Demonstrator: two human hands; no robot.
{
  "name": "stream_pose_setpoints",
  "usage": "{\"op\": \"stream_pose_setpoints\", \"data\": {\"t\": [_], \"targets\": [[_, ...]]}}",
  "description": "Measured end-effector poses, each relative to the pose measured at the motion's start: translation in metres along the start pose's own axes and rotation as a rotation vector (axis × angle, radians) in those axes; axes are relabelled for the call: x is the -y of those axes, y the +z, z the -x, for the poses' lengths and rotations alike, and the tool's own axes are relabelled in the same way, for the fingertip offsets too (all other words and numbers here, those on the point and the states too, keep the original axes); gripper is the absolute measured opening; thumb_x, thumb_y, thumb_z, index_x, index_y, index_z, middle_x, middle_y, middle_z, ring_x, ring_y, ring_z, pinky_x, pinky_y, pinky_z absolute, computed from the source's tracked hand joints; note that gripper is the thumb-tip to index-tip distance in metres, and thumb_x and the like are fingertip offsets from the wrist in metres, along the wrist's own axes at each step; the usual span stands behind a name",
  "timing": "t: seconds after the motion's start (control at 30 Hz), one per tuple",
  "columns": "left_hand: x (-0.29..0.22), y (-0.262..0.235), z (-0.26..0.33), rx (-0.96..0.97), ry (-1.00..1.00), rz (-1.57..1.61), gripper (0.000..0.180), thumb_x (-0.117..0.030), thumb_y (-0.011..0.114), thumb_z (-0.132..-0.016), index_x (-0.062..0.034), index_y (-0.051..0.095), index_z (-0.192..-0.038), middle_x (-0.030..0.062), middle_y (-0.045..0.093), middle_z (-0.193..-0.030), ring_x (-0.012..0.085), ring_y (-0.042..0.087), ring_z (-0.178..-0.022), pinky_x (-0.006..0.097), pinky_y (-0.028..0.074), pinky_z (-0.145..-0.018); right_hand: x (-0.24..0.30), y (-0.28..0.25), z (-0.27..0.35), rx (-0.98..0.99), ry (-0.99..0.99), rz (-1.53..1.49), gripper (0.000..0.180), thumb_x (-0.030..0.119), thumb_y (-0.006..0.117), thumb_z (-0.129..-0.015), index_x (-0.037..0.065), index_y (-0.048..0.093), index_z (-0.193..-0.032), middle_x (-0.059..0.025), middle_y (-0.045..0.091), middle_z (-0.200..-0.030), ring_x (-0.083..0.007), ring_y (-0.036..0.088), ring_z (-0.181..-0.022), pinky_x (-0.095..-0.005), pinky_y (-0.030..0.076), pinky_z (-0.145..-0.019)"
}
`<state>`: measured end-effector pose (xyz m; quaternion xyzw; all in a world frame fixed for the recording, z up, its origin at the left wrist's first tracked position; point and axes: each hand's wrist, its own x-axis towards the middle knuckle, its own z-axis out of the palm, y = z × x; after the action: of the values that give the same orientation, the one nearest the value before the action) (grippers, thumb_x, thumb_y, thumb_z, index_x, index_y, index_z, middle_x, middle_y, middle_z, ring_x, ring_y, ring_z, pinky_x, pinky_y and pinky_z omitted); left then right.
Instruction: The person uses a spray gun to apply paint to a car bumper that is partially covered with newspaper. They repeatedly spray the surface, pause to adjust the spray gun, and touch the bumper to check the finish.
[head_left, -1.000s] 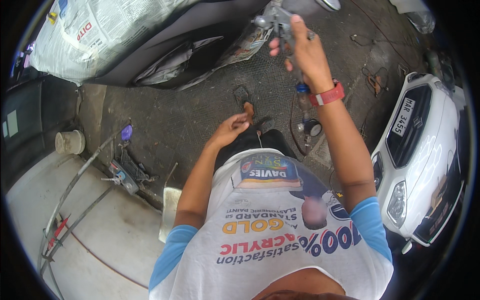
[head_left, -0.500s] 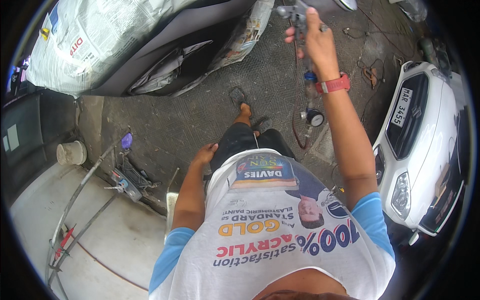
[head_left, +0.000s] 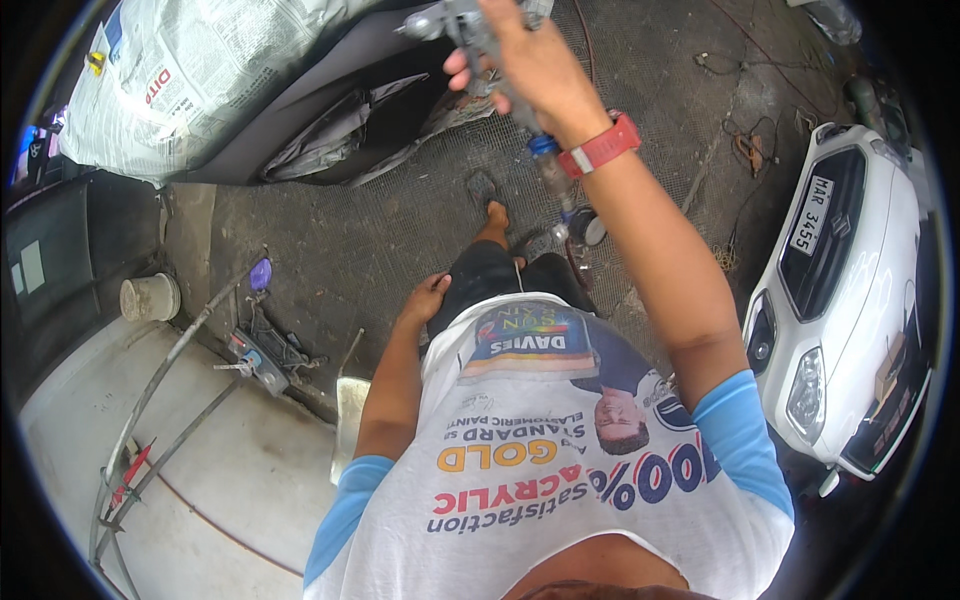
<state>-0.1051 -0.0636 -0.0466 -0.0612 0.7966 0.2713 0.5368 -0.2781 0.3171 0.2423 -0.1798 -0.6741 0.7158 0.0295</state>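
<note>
Looking down: a person stood on rough dark ground, seen from their own head.
Dark car (head_left: 300, 130): filled the upper left, partly masked with newspaper (head_left: 190, 70).
White car (head_left: 850, 300): was parked at the right edge, well apart from the work.
Concrete slab (head_left: 200, 500): lay at lower left, with bent metal rods (head_left: 150, 400) and a pale bucket (head_left: 150, 297) near it.
Right hand (head_left: 530, 60): was raised toward the dark car, fingers clamped around a grey spray gun (head_left: 460, 25) at the top edge; a red watch (head_left: 600, 147) sat on the wrist.
Left hand (head_left: 428, 300): hung low beside the thigh, fingers loosely curled, holding nothing that showed.
Hose fitting (head_left: 545, 160): hung below the right wrist.
</note>
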Motion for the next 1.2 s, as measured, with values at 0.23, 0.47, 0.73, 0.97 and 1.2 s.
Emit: {"op": "stream_pose_setpoints", "data": {"t": [0.23, 0.47, 0.73, 0.97, 1.2], "targets": [[0.039, 0.001, -0.012, 0.132, -0.022, 0.278, 0.072, -0.072, 0.057, -0.103, -0.0115, 0.074, -0.139, 0.0114, 0.073, -0.138, 0.0258, 0.064, -0.131, 0.040, 0.044, -0.114, -0.063, -0.098, 0.011, -0.399, -0.103, 0.237, 0.069, 0.059, 0.041, -0.113, -0.001, 0.071, -0.130, -0.0100, 0.080, -0.088, -0.0159, 0.062, -0.048, -0.0305, 0.050, -0.049], [0.034, -0.004, 0.018, 0.133, -0.100, 0.150, 0.072, -0.078, 0.058, -0.098, -0.0104, 0.078, -0.109, 0.0092, 0.076, -0.124, 0.0228, 0.065, -0.110, 0.037, 0.048, -0.101, -0.142, -0.092, 0.070, -0.340, -0.139, 0.138, 0.055, 0.044, 0.049, -0.115, 0.004, 0.063, -0.149, -0.0074, 0.079, -0.092, -0.0097, 0.068, -0.072, -0.0290, 0.056, -0.068], [0.031, 0.041, 0.065, 0.104, -0.080, -0.060, 0.093, -0.077, 0.050, -0.101, -0.0136, 0.034, -0.167, 0.0191, 0.048, -0.165, 0.0350, 0.043, -0.154, 0.043, 0.033, -0.126, -0.179, -0.038, 0.089, -0.313, -0.077, -0.065, 0.049, 0.033, 0.056, -0.114, 0.004, 0.061, -0.152, -0.0079, 0.078, -0.091, -0.0108, 0.072, -0.084, -0.0290, 0.058, -0.081], [0.046, 0.068, 0.082, 0.164, -0.203, -0.007, 0.097, -0.077, 0.045, -0.103, -0.0165, 0.017, -0.174, 0.0177, 0.025, -0.178, 0.0357, 0.022, -0.165, 0.043, 0.021, -0.133, -0.177, 0.014, 0.078, -0.079, -0.063, -0.204, 0.057, 0.047, 0.056, -0.112, 0.004, 0.064, -0.149, -0.0066, 0.075, -0.083, -0.0119, 0.071, -0.075, -0.0297, 0.058, -0.074], [0.044, 0.073, 0.074, 0.219, -0.298, -0.102, 0.099, -0.080, 0.044, -0.101, -0.0238, 0.010, -0.175, 0.0182, 0.026, -0.177, 0.0374, 0.025, -0.164, 0.043, 0.025, -0.132, -0.198, 0.015, 0.060, 0.003, -0.115, -0.269, 0.058, 0.049, 0.059, -0.110, 0.002, 0.069, -0.143, -0.0072, 0.073, -0.079, -0.0122, 0.069, -0.074, -0.0298, 0.059, -0.073]]}}
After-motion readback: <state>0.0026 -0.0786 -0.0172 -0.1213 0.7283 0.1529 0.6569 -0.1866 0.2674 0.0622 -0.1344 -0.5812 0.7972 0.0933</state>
